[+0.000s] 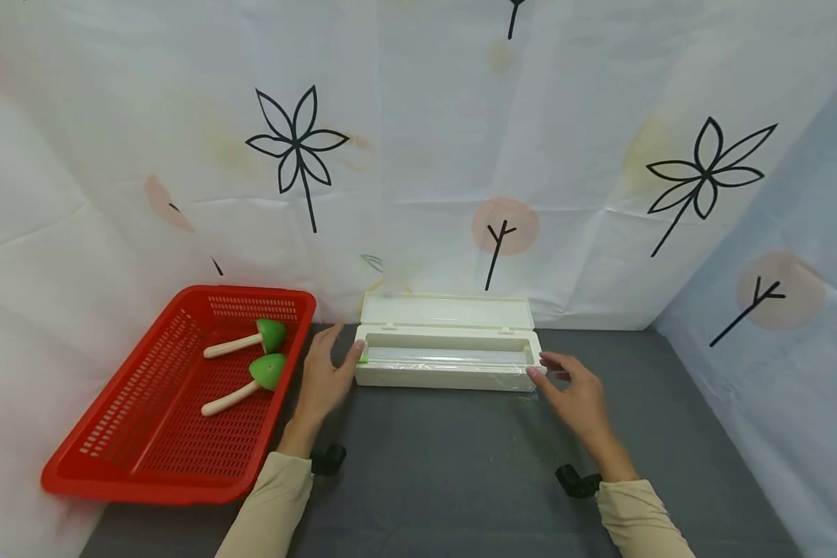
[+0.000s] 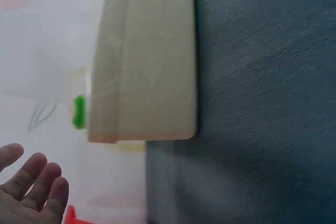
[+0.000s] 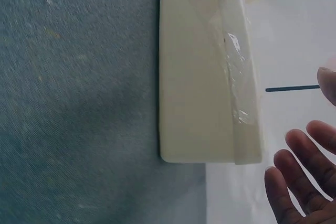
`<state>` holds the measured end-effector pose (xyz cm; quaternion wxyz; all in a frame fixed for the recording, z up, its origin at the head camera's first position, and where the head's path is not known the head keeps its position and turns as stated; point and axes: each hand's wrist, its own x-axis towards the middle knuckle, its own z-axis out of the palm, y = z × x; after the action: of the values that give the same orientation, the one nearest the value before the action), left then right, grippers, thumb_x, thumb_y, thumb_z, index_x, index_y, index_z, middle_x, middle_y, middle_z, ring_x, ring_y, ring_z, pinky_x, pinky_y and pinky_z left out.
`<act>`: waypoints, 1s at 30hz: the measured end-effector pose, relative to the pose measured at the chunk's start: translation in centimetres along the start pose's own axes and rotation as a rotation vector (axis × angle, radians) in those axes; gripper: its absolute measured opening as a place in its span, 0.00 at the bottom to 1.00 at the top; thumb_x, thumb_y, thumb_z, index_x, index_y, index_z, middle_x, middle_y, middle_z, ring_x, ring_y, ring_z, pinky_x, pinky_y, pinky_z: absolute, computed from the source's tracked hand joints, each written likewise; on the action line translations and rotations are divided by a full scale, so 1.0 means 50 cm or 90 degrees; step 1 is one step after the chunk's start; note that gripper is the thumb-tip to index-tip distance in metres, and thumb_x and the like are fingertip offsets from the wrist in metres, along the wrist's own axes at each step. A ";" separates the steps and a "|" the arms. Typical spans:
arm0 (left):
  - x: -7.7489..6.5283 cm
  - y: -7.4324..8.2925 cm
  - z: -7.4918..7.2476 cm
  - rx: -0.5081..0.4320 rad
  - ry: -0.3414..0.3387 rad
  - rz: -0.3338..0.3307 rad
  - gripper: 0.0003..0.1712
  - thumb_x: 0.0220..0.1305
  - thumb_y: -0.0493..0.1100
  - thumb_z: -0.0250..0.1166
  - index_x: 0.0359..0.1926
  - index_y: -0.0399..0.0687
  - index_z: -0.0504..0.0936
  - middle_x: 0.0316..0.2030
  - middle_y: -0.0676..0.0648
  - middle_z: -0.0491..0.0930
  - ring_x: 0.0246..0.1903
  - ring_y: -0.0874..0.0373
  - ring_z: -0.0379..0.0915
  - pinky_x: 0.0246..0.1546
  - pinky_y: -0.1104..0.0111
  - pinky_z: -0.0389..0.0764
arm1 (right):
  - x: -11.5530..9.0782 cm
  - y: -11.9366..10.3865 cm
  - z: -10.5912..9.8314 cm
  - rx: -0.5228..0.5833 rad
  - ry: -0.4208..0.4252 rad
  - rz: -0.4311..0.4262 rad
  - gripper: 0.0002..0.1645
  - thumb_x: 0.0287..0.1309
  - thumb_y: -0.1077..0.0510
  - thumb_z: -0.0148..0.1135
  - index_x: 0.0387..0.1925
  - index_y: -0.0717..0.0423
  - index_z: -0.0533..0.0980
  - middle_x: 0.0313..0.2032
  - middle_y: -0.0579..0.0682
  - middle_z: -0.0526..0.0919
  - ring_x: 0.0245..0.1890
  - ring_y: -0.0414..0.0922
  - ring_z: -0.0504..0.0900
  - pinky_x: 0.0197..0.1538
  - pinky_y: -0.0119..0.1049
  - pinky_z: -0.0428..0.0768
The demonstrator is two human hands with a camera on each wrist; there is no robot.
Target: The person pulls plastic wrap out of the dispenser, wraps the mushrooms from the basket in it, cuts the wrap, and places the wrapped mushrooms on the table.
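A long cream-white cling film dispenser (image 1: 446, 378) lies at the back of the table, its lid (image 1: 446, 311) tipped back. Inside is a roll of clear film (image 1: 446, 356), and some film clings to the front wall, as the right wrist view (image 3: 236, 77) also shows. At the dispenser's left end, my left hand (image 1: 326, 380) has its fingers spread and holds nothing. My right hand (image 1: 577, 397) is by the other end, fingers loosely bent and thumb near the front corner; whether the thumb touches is unclear. A small green piece (image 2: 79, 112) shows at the left end.
On the left stands a red perforated basket (image 1: 160, 492) with two green-capped, pale-stemmed toy mushrooms (image 1: 267, 370) in it. Behind the grey table (image 1: 446, 480) hangs a white patterned cloth (image 1: 418, 155), which also closes off the right side.
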<state>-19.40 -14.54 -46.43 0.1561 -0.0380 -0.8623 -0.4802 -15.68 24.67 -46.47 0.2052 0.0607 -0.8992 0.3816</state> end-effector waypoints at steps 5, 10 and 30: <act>-0.020 -0.019 0.019 -0.077 0.055 -0.024 0.30 0.69 0.45 0.68 0.66 0.35 0.74 0.58 0.35 0.74 0.58 0.41 0.72 0.62 0.49 0.71 | -0.015 0.006 0.017 0.020 0.024 0.061 0.24 0.59 0.57 0.75 0.53 0.66 0.80 0.47 0.63 0.85 0.46 0.60 0.84 0.50 0.57 0.80; -0.042 -0.035 0.039 -0.111 0.114 -0.031 0.25 0.65 0.40 0.71 0.59 0.33 0.79 0.51 0.35 0.79 0.53 0.42 0.76 0.58 0.51 0.75 | -0.025 0.014 0.032 0.033 0.044 0.122 0.22 0.58 0.57 0.75 0.50 0.67 0.81 0.43 0.62 0.86 0.43 0.58 0.86 0.48 0.54 0.81; -0.089 -0.075 0.110 -0.194 0.112 -0.149 0.14 0.60 0.39 0.76 0.43 0.33 0.87 0.39 0.39 0.87 0.39 0.50 0.84 0.39 0.78 0.79 | -0.032 0.038 0.062 0.226 -0.051 0.303 0.27 0.65 0.49 0.69 0.50 0.70 0.81 0.43 0.62 0.87 0.38 0.46 0.88 0.45 0.39 0.85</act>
<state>-17.25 -11.54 -53.54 0.1662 0.0815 -0.7611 -0.6216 -15.73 23.71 -50.35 0.0608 -0.1017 -0.8146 0.5678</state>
